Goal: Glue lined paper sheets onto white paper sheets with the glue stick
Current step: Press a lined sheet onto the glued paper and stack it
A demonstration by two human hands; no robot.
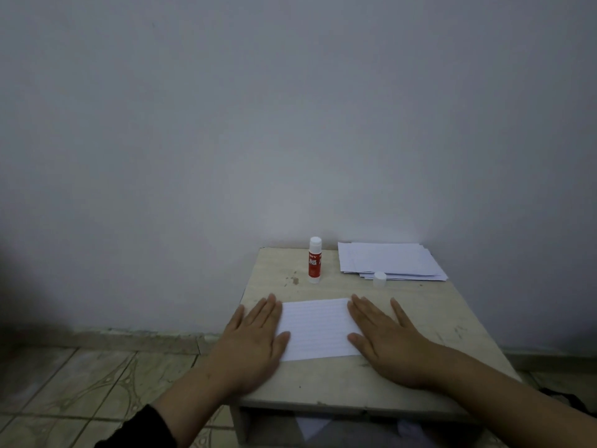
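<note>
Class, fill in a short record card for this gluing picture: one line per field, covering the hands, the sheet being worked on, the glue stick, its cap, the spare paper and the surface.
left hand: flat, fingers straight, pressing the left edge of the sheet
right hand: flat, fingers straight, pressing the right edge
lined sheet: lies flat between the hands, lines facing up
glue stick: stands upright at the back, uncapped, untouched
cap: off, resting by the front edge of the stack
paper stack: back right corner, loosely fanned
table: small, pale, against the wall

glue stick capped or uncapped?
Uncapped: the glue stick stands upright, and its cap sits apart beside the paper stack.
</note>
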